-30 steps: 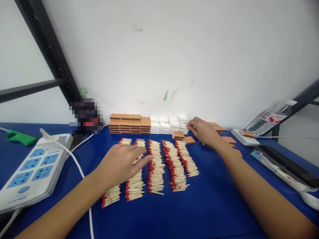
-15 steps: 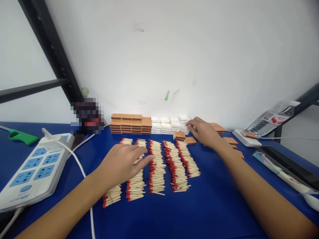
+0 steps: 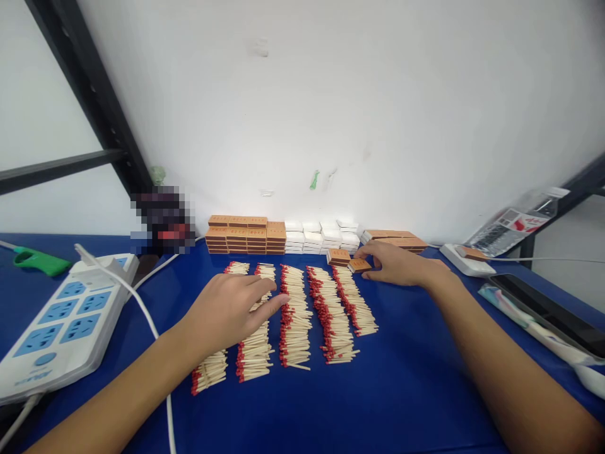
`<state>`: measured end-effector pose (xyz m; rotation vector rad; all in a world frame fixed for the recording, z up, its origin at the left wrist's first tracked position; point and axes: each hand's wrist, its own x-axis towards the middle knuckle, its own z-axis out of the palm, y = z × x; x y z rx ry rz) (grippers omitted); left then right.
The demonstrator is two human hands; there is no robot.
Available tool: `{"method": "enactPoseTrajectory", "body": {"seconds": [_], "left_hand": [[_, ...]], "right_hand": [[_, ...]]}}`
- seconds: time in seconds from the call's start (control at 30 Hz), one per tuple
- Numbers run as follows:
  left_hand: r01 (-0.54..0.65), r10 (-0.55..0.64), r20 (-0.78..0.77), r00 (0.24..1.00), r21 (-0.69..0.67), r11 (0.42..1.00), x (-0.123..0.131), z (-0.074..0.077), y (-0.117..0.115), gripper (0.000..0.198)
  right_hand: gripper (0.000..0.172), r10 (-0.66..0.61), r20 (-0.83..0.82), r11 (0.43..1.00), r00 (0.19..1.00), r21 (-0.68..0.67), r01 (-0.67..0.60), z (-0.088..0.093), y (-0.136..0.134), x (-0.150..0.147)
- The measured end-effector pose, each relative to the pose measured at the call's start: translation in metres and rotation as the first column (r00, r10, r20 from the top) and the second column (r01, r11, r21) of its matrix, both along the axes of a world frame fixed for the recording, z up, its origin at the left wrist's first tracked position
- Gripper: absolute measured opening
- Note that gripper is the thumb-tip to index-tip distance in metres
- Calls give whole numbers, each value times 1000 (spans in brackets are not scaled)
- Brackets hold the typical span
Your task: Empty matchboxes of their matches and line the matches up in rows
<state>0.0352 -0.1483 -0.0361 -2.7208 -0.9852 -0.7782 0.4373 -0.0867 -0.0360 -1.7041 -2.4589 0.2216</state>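
Note:
Five rows of red-tipped matches (image 3: 295,321) lie on the blue table. My left hand (image 3: 231,309) rests palm down over the two leftmost rows, its thumb and fingers apart and holding nothing; it hides part of those matches. At the right, my right hand (image 3: 394,261) has its thumb and fingers closed around the right end of a small orange matchbox (image 3: 360,265), which is still low at the table. Just left of it lies another matchbox (image 3: 338,256). Behind stand stacked orange matchboxes (image 3: 246,236) and white inner trays (image 3: 312,238).
More orange matchbox sleeves (image 3: 394,239) lie behind my right hand. A white power strip (image 3: 70,321) with a cable (image 3: 154,334) is at left, beside a green lighter (image 3: 42,261). A plastic bottle (image 3: 520,221), white adapter (image 3: 467,261) and black phone (image 3: 548,309) are at right.
My right hand has moved from the white trays toward me and down onto the small orange matchbox, closing its fingers around it. My left hand has stayed put.

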Motion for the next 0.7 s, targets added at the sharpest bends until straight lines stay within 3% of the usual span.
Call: {"method": "enactPoseTrajectory", "body": {"seconds": [0.17, 0.37, 0.53, 0.7], "left_hand": [[-5, 5, -9, 1000, 4, 1000, 0, -1, 1, 45], [-4, 4, 8, 1000, 16, 1000, 0, -2, 1, 46], [4, -4, 1, 1000, -4, 1000, 0, 0, 0, 47], [-2, 2, -17, 1000, 13, 1000, 0, 2, -1, 47]], "right_hand": [[31, -12, 4, 999, 1000, -31, 12, -2, 3, 1], [30, -129, 11, 991, 992, 37, 129, 13, -5, -4], [36, -64, -94, 985, 994, 152, 77, 22, -15, -25], [38, -34, -153, 979, 988, 195, 64, 11, -8, -30]]}}
